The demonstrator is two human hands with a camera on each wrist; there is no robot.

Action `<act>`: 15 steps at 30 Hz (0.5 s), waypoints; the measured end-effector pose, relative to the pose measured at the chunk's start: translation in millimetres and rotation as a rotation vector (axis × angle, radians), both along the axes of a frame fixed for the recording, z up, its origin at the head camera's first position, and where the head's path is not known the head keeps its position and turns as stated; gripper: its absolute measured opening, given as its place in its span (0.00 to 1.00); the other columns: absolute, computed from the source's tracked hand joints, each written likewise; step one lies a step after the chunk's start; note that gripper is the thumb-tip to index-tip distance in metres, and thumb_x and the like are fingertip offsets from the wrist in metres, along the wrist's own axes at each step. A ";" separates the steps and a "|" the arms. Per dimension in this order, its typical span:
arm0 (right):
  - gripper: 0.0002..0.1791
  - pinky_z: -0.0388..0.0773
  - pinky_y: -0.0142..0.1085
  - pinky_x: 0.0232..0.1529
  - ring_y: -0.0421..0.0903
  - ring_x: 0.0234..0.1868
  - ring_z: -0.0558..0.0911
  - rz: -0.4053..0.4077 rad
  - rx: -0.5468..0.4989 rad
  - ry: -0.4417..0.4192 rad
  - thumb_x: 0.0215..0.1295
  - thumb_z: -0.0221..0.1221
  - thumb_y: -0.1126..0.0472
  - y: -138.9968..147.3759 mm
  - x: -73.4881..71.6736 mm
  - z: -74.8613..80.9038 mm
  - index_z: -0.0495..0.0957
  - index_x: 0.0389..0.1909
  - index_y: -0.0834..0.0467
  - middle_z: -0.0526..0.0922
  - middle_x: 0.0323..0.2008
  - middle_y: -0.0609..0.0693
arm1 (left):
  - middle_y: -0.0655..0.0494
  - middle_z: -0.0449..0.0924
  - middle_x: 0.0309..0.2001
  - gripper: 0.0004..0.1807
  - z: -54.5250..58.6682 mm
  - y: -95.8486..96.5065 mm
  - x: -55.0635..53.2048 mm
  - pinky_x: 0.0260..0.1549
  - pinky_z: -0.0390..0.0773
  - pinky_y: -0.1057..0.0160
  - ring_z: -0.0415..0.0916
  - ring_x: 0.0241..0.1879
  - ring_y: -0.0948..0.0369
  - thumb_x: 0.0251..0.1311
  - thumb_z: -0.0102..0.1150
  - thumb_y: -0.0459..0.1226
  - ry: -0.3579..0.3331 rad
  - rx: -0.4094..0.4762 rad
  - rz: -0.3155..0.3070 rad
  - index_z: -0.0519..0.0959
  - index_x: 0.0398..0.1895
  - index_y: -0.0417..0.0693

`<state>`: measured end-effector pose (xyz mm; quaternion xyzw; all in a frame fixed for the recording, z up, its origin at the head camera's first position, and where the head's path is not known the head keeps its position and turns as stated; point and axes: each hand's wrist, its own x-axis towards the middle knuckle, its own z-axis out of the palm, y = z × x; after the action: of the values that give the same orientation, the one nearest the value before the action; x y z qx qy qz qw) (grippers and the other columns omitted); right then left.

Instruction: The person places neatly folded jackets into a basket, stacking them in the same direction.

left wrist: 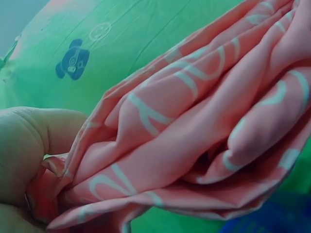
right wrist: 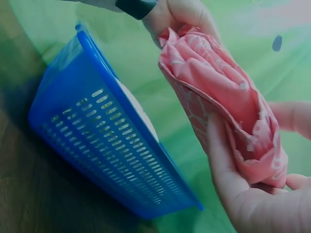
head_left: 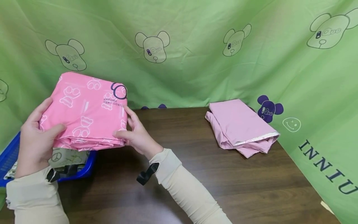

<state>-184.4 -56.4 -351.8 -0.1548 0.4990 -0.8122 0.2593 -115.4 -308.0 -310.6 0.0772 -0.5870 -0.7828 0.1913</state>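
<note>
A folded pink cloth (head_left: 86,109) with white bear prints and dark lettering is held up at the left, above a blue basket. My left hand (head_left: 36,137) grips its left side, thumb on top. On the opposite side my right hand (head_left: 138,135) grips the near right corner, thumb on top as well. Layered folds of the pink cloth (left wrist: 184,126) fill the left wrist view. From the right wrist, the bundle (right wrist: 218,92) shows edge-on, thick and loosely bunched, between both hands.
A blue slotted basket (right wrist: 107,141) holding a pale printed cloth (head_left: 68,157) stands at left. On the brown table (head_left: 173,168) lies a folded light-pink cloth (head_left: 240,124) at right. Green printed fabric (head_left: 190,62) hangs behind and along the right side.
</note>
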 end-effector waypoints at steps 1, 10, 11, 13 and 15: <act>0.52 0.81 0.55 0.50 0.51 0.48 0.81 0.007 0.006 -0.013 0.62 0.57 0.80 -1.2 0.3 -1.1 0.55 0.76 0.31 0.65 0.70 0.41 | 0.57 0.65 0.61 0.47 -1.4 -1.5 0.7 0.27 0.84 0.66 0.76 0.44 0.63 0.53 0.55 0.10 0.002 0.006 0.001 0.71 0.73 0.58; 0.54 0.78 0.57 0.55 0.51 0.49 0.79 0.033 0.017 -0.076 0.58 0.56 0.85 -14.0 3.3 -6.1 0.57 0.78 0.36 0.58 0.75 0.39 | 0.57 0.66 0.57 0.46 -14.5 -13.5 2.4 0.26 0.83 0.68 0.72 0.44 0.62 0.51 0.54 0.09 0.006 0.047 0.085 0.73 0.72 0.55; 0.54 0.77 0.57 0.55 0.51 0.49 0.80 0.035 0.016 -0.074 0.58 0.56 0.85 -15.8 3.8 -6.3 0.57 0.78 0.37 0.58 0.76 0.40 | 0.57 0.67 0.57 0.47 -15.9 -14.9 2.2 0.26 0.83 0.68 0.72 0.44 0.62 0.51 0.54 0.08 0.013 0.055 0.105 0.73 0.71 0.54; 0.53 0.77 0.56 0.55 0.51 0.48 0.80 0.036 0.019 -0.065 0.58 0.56 0.85 -19.5 5.2 -7.1 0.57 0.78 0.40 0.56 0.76 0.41 | 0.57 0.68 0.58 0.47 -18.5 -18.3 2.0 0.25 0.83 0.69 0.72 0.44 0.63 0.49 0.53 0.07 0.020 0.068 0.139 0.74 0.71 0.53; 0.53 0.78 0.55 0.55 0.51 0.48 0.80 0.035 0.021 -0.054 0.57 0.55 0.86 -23.3 6.5 -8.1 0.57 0.79 0.42 0.55 0.77 0.43 | 0.57 0.68 0.58 0.47 -20.8 -21.9 2.0 0.26 0.83 0.69 0.72 0.45 0.63 0.49 0.52 0.07 0.027 0.085 0.158 0.74 0.70 0.52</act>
<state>-177.9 -79.7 -359.9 -0.1387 0.4976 -0.8061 0.2888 -113.3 -329.9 -331.3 0.1206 -0.5427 -0.7904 0.2572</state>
